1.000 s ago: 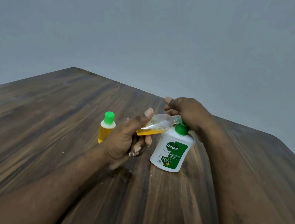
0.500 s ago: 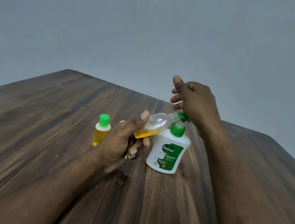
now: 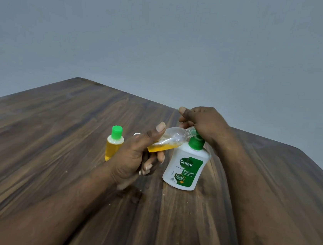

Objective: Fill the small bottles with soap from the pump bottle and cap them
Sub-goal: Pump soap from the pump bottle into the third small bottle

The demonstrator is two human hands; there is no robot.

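Wooden table (image 3: 52, 150). Dettol pump bottle (image 3: 187, 165) stands leaning, right hand (image 3: 204, 125) on its pump head, grip can't tell. Left hand (image 3: 132, 157) grasps part-filled small bottle (image 3: 172, 138), mouth at nozzle. Capped small bottle (image 3: 114, 143) beside. Risk: mouth slips off nozzle, soap spills.

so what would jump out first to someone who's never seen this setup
The left hand holds a small clear bottle tilted, some yellow soap inside, its neck at the green top of the white pump bottle, where the right hand rests. Left of them a filled small bottle with a green cap stands upright on the wooden table.
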